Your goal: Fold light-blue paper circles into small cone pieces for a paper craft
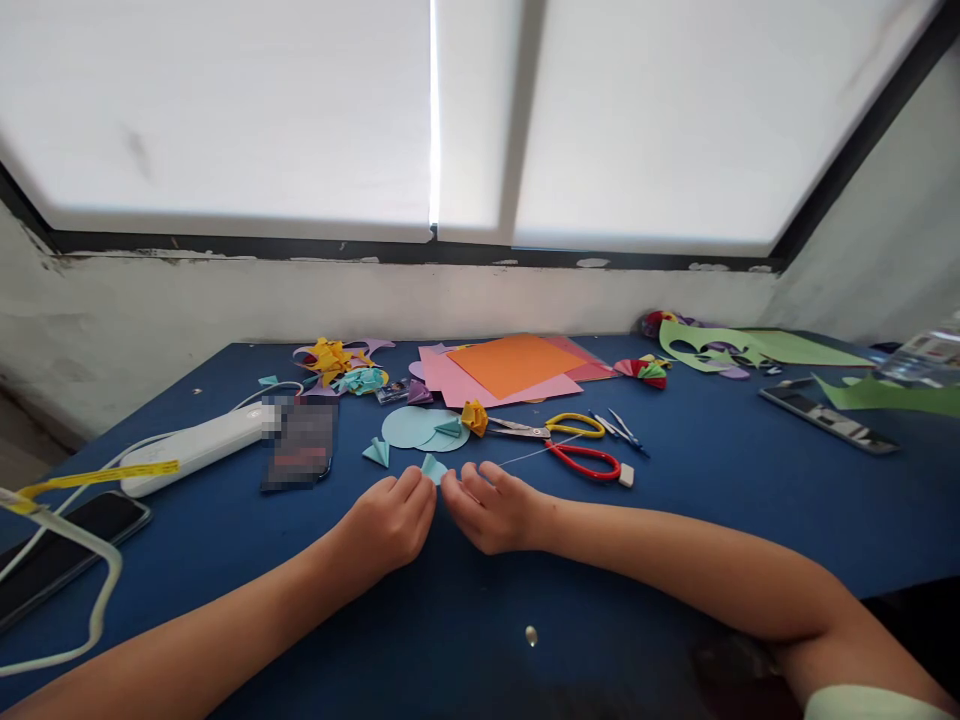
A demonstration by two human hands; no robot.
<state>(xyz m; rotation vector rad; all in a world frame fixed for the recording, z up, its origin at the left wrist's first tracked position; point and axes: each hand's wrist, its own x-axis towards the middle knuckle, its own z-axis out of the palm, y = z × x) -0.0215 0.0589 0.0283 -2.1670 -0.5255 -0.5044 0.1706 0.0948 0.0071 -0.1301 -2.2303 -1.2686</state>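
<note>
My left hand [394,515] pinches a small folded piece of light blue paper [433,469] at its lower edge. Close against its right side, my right hand [491,505] has its fingertips pressed together; what lies between them is too small to make out. A thin white thread [536,453] runs from behind the right hand toward the scissors [574,445], which have one yellow and one red handle. Just beyond the hands lie light blue paper circles [409,427], a folded light blue piece [377,452] and a folded yellow paper piece [474,418].
Orange and pink paper sheets [517,365] lie at the back. On the left are a white power strip [202,450] with cables and a phone [75,545]. An eraser [626,475], a compass [619,430], another phone [829,418] and green paper [802,347] are to the right.
</note>
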